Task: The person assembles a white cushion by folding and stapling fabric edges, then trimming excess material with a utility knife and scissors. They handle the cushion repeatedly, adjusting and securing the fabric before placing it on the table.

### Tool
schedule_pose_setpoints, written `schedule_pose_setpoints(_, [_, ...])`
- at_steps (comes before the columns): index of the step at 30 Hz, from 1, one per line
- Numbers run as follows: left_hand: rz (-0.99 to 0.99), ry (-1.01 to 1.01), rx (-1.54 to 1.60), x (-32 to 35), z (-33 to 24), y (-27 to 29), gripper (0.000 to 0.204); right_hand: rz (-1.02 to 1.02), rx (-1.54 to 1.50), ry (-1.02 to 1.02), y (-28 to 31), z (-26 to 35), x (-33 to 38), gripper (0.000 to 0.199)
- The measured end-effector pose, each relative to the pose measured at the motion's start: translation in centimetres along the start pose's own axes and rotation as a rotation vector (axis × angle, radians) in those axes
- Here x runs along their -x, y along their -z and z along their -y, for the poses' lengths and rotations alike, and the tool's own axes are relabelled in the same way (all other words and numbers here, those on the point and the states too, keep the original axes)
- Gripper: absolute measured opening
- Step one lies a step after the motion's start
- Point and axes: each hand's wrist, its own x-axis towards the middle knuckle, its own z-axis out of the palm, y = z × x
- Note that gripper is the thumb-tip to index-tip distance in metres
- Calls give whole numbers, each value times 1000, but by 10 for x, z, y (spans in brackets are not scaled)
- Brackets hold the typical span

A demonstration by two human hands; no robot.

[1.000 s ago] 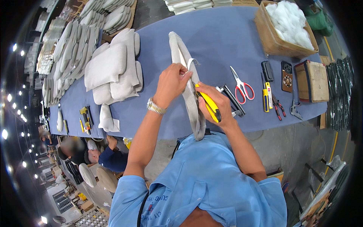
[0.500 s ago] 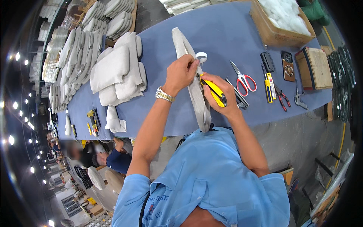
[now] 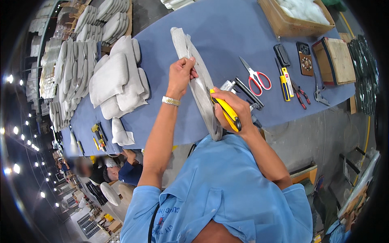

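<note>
A long, narrow grey fabric-covered cushion [image 3: 204, 106] stands on its edge, with a seam or slit running along the side facing up. One end reaches out over the table; the other rests against my shirt. My left hand [image 3: 182, 75] pinches the fabric at the seam, near the far end. In my right hand [image 3: 235, 106] is a yellow utility knife [image 3: 227, 110], its front end at the cushion's edge, nearer to me. The blade is too small to make out. A staple gun [image 3: 248, 92] lies just beyond my right hand, partly hidden by it.
Red-handled scissors [image 3: 255, 77], a yellow screwdriver [image 3: 285, 87], pliers [image 3: 299, 95] and a caliper [image 3: 319, 91] lie to the right. Behind them stands a carton [image 3: 279, 22] of white stuffing. Grey cushions [image 3: 111, 75] are piled on the left. A co-worker [image 3: 129, 172] is at the lower left.
My left hand has moved left along the cushion, away from my right hand. The knife has slid a little nearer to me. The white ring beside the cushion no longer shows.
</note>
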Motion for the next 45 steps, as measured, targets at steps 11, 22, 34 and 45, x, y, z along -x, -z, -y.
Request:
schedule_pose_setpoints(11, [-122, -342, -208, 18, -13, -17, 24, 112, 23, -81, 22, 28, 43, 34])
schedule_pose_setpoints(22, [307, -655, -952, 129, -15, 6, 20, 123, 46, -69, 22, 29, 42, 35])
schedule_pose_setpoints(34, [14, -240, -1143, 101, -3, -28, 62, 113, 69, 14, 15, 27, 45, 37])
schedule_pose_setpoints(45, [130, -676, -1066, 97, 2, -25, 34, 46, 63, -4, 17, 25, 49, 35])
